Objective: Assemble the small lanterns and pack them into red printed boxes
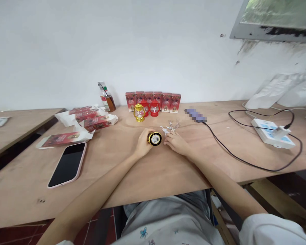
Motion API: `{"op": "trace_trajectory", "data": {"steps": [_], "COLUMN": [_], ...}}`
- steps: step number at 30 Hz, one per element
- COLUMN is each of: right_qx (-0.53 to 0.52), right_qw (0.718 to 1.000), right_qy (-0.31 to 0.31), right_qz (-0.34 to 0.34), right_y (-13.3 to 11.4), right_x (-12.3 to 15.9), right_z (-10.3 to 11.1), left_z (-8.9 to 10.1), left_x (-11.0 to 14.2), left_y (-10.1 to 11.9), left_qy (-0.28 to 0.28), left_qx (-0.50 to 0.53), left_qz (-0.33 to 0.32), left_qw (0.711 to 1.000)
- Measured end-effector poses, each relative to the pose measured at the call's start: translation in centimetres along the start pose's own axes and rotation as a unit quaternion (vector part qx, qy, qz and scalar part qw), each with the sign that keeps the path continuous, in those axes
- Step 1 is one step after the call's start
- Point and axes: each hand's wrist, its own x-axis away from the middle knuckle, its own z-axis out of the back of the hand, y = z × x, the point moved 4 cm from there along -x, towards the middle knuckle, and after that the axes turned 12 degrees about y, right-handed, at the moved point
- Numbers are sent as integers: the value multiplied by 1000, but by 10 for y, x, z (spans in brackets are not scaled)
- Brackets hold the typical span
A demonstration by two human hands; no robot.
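Observation:
My left hand [143, 143] is wrapped round a small gold toy lantern [155, 139] lying on its side, its round base facing me. My right hand [176, 143] rests on the wooden table [153, 170] just right of it, fingers together and reaching toward a scatter of tiny white and metal parts [170, 127]. Whether those fingers pinch anything is unclear. Behind stand a gold lantern [139, 112] and two red lanterns [150, 108], in front of a row of red boxes [153, 101].
A phone [68, 164] lies face up at the left, beside flat red packets in white wrapping [88, 120]. A bottle [107, 98] stands by the wall. A black cable [244, 149] runs to a white power strip [272, 133] at the right. White bags [283, 90] sit far right.

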Motion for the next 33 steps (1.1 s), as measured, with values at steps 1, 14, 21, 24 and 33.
{"op": "trace_trajectory", "data": {"steps": [1,14,21,24,33], "right_qx": [7,-26,-15,-27,-151], "right_qw": [1000,963,969,962,971], "right_qy": [13,269,245,271,-13], "right_qz": [6,14,20,-14,-184], "right_y": [-2,-41,-44,-40,40], "right_x": [-1,10,5,4,1], "right_z": [1,26,21,26,30], "left_z": [0,-5,-6,-5,0], "left_x": [0,4,5,5,1], "left_y": [0,5,8,8,-2], "left_qy": [-1,-31,-39,-29,25], "left_qx": [-3,11,14,14,27], "left_qz": [-1,-7,-13,-3,78], "left_qw": [1000,999,999,999,996]}}
